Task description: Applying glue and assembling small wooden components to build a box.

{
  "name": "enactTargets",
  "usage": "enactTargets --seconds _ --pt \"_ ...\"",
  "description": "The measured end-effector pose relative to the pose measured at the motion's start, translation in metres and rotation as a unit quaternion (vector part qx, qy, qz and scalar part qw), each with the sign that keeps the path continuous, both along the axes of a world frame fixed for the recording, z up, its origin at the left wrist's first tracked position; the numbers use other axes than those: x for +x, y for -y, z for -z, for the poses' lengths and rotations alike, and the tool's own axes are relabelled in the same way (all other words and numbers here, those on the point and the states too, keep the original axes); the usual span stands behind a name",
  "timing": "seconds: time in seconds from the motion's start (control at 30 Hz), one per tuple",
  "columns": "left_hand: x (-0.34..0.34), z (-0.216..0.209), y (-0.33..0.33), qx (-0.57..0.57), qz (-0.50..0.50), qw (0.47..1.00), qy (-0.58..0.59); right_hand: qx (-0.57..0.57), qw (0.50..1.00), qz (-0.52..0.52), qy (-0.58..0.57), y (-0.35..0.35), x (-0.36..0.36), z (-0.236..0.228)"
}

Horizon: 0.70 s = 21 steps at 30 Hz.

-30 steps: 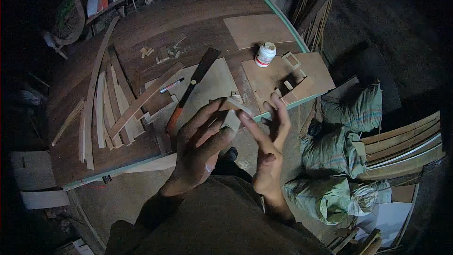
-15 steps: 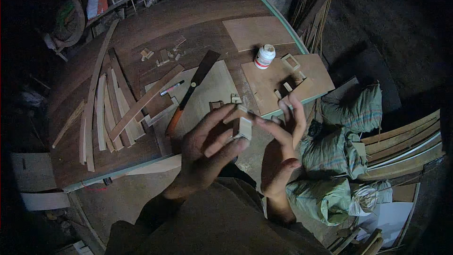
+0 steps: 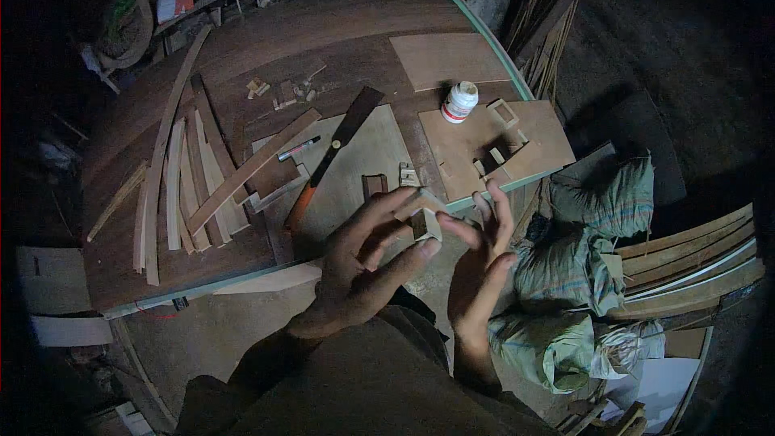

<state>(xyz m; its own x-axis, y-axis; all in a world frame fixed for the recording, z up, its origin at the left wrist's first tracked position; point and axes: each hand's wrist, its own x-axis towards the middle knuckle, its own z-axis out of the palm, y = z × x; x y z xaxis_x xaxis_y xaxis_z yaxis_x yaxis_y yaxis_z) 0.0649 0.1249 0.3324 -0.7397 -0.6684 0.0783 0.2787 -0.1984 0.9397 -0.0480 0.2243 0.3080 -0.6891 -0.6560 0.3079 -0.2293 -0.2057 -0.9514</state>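
Between the thumb and fingers of my left hand (image 3: 349,270) is a small open wooden frame (image 3: 433,226), held just off the near edge of the workbench. My right hand (image 3: 479,278) is beside it with fingers spread; the index fingertip reaches the frame's right side and seems to touch it. On a pale board (image 3: 379,139) beyond my hands lie a handsaw (image 3: 337,144) with an orange-brown handle, a marker (image 3: 299,148) and a small dark-centred wooden frame (image 3: 374,185). Small pale wooden pieces (image 3: 408,173) lie beside that frame.
A white bottle (image 3: 460,102) stands on a brown panel (image 3: 440,137) at the right, near another small wooden frame (image 3: 502,114). Long wood strips (image 3: 173,186) cover the bench's left side. Offcuts (image 3: 295,94) lie farther back. Stuffed sacks (image 3: 569,270) stand right of the bench.
The small frame has turned in my left hand, so its opening now shows. My right index finger has moved lower along its side. The whole view has shifted slightly.
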Motion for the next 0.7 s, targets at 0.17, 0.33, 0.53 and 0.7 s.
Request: enactTargets --seconds 0.17,0.33,0.53,0.7 --pt "0.001 0.006 0.007 -0.114 -0.003 0.994 -0.003 -0.024 0.999 0.032 -0.005 -0.004 -0.014 -0.002" --pt "-0.002 -0.002 0.007 -0.253 0.006 0.967 0.019 0.013 0.97 0.014 -0.242 -0.008 -0.028 -0.028" --pt "0.002 -0.021 0.009 -0.373 0.046 0.924 0.069 0.015 0.922 -0.069 -0.38 -0.002 -0.049 -0.045" --pt "0.0 -0.026 0.009 -0.401 0.037 0.914 0.053 0.071 0.909 -0.043 -0.408 -0.006 -0.057 -0.047"
